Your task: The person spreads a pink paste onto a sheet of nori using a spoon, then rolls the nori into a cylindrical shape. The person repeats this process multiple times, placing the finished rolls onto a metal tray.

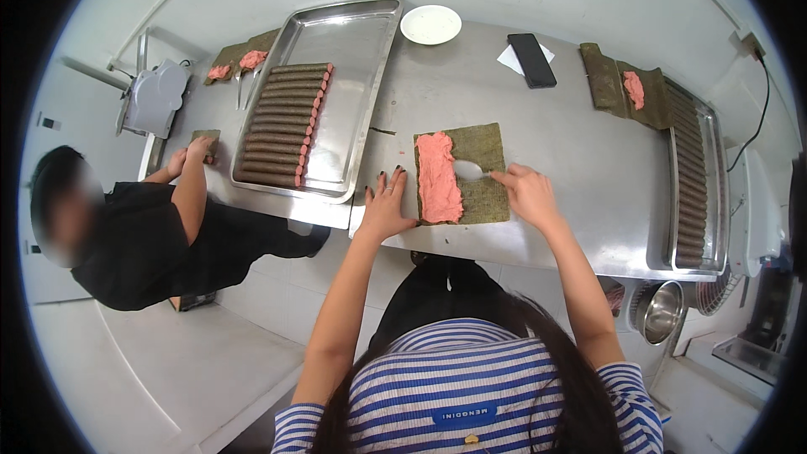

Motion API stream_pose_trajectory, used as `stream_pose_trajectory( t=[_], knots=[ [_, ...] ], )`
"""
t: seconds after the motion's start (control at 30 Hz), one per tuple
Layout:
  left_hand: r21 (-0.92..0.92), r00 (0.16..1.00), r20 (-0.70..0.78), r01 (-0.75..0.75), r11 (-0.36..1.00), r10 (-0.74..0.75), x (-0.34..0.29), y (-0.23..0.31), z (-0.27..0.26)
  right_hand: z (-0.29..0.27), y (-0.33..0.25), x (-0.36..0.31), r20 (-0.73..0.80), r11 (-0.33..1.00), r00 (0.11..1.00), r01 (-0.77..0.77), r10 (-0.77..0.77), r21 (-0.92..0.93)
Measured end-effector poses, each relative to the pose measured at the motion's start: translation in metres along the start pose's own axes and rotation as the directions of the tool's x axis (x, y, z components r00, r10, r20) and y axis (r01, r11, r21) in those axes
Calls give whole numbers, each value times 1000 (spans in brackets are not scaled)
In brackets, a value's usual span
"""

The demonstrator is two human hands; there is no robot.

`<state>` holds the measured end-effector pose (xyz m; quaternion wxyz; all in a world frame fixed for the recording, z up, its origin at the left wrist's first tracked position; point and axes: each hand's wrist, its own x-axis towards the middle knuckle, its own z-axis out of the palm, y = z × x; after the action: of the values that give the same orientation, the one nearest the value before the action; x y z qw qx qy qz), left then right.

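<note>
A square seaweed sheet (486, 202) lies flat on the steel table in front of me. Pink paste (438, 178) covers its left part in a thick upright band, while the right part is bare. My right hand (526, 193) is closed around the handle of a spoon (469, 171), whose bowl rests at the paste's right edge. Fingers spread, my left hand (386, 209) presses on the table at the sheet's lower left corner, with the thumb by its edge.
Left stands a metal tray (357, 118) of seaweed rolls (282, 126); beyond it a co-worker (160, 227) handles a small seaweed piece. A white bowl (431, 25) and phone (532, 60) lie behind. At right, pasted seaweed (607, 88) overlaps another roll tray (714, 193).
</note>
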<state>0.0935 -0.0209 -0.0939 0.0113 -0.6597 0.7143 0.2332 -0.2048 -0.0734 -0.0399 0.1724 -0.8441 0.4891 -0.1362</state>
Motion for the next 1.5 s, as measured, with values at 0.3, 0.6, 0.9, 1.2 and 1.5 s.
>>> stream_pose_trajectory(
  t=[0.3, 0.6, 0.9, 1.2, 1.5],
  knots=[
    [51, 996, -43, -81, 995, 83, -2, -5, -5, 25, -11, 75, 64, 989, 996, 71, -63, -131],
    [2, 974, -102, -201, 980, 200, 5, -22, -2, 15, -29, 31, 307, 983, 945, 153, -115, -102],
    [-79, 907, -284, -344, 936, 310, 21, -36, 18, 14, -34, 78, 82, 984, 994, -59, 74, -169],
    [-88, 905, -316, -327, 941, 285, 20, -34, 22, 8, -66, 39, 386, 985, 911, -98, 147, -143],
    [-59, 882, -400, -296, 953, 249, 24, -37, 21, 28, -42, 66, 117, 982, 993, 44, -22, -184]
  ],
)
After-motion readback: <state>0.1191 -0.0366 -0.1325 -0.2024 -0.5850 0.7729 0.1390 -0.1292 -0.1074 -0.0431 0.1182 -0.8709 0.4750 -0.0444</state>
